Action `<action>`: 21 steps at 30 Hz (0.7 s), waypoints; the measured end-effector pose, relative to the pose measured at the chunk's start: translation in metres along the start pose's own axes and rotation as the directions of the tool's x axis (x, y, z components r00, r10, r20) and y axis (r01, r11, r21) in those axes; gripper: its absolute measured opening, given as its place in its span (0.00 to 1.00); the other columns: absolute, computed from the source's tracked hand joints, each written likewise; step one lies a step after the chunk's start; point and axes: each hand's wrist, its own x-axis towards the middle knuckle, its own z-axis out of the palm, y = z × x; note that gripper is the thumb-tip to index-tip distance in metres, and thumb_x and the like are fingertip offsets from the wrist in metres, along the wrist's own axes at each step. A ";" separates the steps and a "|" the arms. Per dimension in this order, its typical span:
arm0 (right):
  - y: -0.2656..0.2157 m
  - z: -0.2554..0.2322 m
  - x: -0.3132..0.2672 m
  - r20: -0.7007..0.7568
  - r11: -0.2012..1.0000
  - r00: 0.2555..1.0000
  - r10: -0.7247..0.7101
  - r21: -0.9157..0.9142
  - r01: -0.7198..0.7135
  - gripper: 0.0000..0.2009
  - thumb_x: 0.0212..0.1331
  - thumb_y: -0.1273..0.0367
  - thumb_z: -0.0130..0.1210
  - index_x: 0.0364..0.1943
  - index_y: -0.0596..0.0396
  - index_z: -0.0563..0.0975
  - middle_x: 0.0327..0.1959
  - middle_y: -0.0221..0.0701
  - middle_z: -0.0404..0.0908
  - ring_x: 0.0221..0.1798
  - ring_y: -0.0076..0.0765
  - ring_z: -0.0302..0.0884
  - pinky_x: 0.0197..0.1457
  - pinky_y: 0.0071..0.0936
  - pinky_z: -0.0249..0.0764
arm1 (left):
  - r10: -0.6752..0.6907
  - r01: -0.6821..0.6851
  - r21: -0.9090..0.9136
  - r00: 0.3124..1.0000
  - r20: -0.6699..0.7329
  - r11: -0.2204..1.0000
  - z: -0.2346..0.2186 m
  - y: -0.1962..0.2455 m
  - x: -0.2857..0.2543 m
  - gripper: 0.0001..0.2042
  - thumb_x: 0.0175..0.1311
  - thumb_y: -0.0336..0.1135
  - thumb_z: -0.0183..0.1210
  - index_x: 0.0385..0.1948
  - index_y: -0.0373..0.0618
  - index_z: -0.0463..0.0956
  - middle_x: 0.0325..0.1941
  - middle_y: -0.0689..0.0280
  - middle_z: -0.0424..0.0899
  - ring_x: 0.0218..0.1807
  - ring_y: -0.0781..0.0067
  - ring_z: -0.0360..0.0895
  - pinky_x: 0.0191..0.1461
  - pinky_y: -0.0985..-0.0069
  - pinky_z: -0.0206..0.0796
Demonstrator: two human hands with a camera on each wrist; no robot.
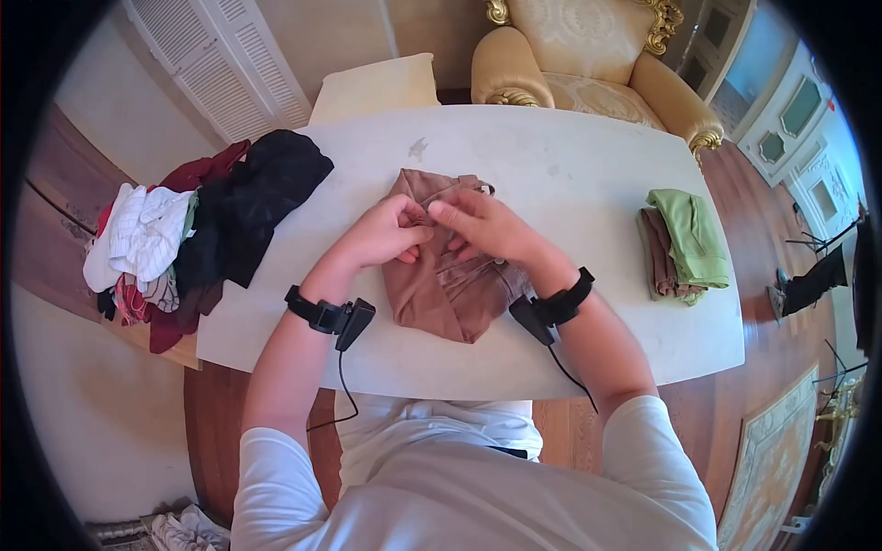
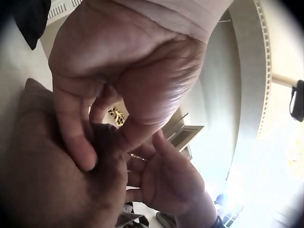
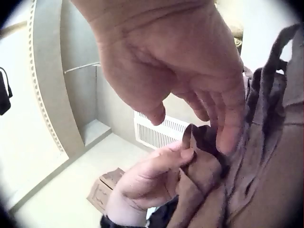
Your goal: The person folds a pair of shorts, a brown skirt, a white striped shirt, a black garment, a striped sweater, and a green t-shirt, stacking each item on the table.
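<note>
A brown garment (image 1: 427, 294), partly folded, lies on the white table in front of the person. The left hand (image 1: 390, 231) pinches a fold of its cloth (image 3: 202, 164) between thumb and fingers, as the right wrist view shows. Over the garment's upper part is the right hand (image 1: 482, 225), its thumb apart from the fingers. In the right wrist view the right hand (image 3: 175, 61) has its fingers extended, with the fingertips against the gathered cloth. The left wrist view shows the left hand (image 2: 128, 71) close up, gripping the cloth (image 2: 57, 166).
A loose pile of clothes, with a black garment (image 1: 248, 211) and a white one (image 1: 147, 230), is at the table's left end. Folded green (image 1: 694, 239) and brown (image 1: 660, 253) clothes lie at the right. A gold armchair (image 1: 588, 64) stands behind the table (image 1: 349, 367).
</note>
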 end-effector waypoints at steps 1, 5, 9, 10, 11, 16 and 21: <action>0.001 0.001 -0.001 -0.005 0.998 1.000 -0.003 -0.065 0.002 0.23 0.67 0.58 0.67 0.50 0.68 0.79 0.39 0.40 0.85 0.41 0.27 0.86 0.38 0.26 0.83 | 0.004 -0.005 -0.044 1.000 -0.007 0.999 0.004 -0.002 0.000 0.18 0.74 0.31 0.61 0.62 0.40 0.71 0.49 0.59 0.83 0.42 0.73 0.84 0.45 0.74 0.82; 0.022 0.002 0.004 0.025 0.950 0.997 -0.073 -0.302 0.077 0.16 0.65 0.68 0.66 0.51 0.65 0.80 0.39 0.37 0.87 0.33 0.28 0.85 0.35 0.28 0.83 | 0.030 -0.029 -0.288 1.000 0.002 0.957 -0.001 -0.010 -0.008 0.18 0.75 0.31 0.57 0.63 0.40 0.69 0.49 0.58 0.84 0.43 0.71 0.84 0.49 0.71 0.82; 0.035 0.004 0.011 0.005 0.904 0.981 -0.194 -0.386 0.181 0.13 0.61 0.74 0.63 0.49 0.63 0.81 0.38 0.37 0.88 0.31 0.30 0.86 0.34 0.28 0.83 | 0.139 -0.149 -0.075 0.982 -0.124 0.986 -0.019 -0.026 -0.014 0.14 0.73 0.29 0.59 0.58 0.40 0.75 0.50 0.59 0.84 0.46 0.69 0.85 0.52 0.73 0.79; 0.036 0.004 0.012 -0.005 0.897 0.975 -0.222 -0.394 0.202 0.12 0.60 0.76 0.63 0.48 0.63 0.81 0.38 0.37 0.88 0.31 0.30 0.86 0.34 0.28 0.82 | 0.221 -0.213 0.067 0.964 -0.147 0.975 -0.020 -0.032 -0.014 0.13 0.72 0.29 0.60 0.56 0.40 0.76 0.50 0.59 0.84 0.47 0.68 0.85 0.54 0.72 0.79; 0.038 0.004 0.012 -0.023 0.899 0.972 -0.234 -0.386 0.207 0.12 0.59 0.76 0.62 0.47 0.62 0.81 0.39 0.40 0.88 0.36 0.38 0.86 0.40 0.32 0.82 | 0.303 -0.268 0.207 0.940 -0.159 0.941 -0.021 -0.036 -0.015 0.12 0.71 0.29 0.61 0.54 0.40 0.78 0.50 0.60 0.84 0.49 0.66 0.85 0.55 0.71 0.78; 0.036 0.005 0.011 -0.055 0.889 0.963 -0.264 -0.402 0.221 0.11 0.55 0.76 0.61 0.43 0.61 0.82 0.39 0.47 0.88 0.47 0.54 0.87 0.52 0.41 0.81 | 0.560 -0.411 0.617 0.826 -0.058 0.671 0.009 -0.035 -0.034 0.22 0.72 0.40 0.63 0.63 0.40 0.76 0.71 0.52 0.73 0.76 0.48 0.65 0.77 0.57 0.60; 0.037 0.000 0.011 -0.054 0.816 0.932 -0.359 -0.502 0.286 0.12 0.57 0.77 0.60 0.45 0.61 0.82 0.39 0.47 0.88 0.46 0.54 0.88 0.51 0.40 0.82 | 0.493 -0.316 0.798 0.870 0.027 0.513 0.027 -0.049 -0.035 0.36 0.77 0.58 0.51 0.79 0.45 0.60 0.86 0.49 0.52 0.87 0.45 0.43 0.86 0.48 0.36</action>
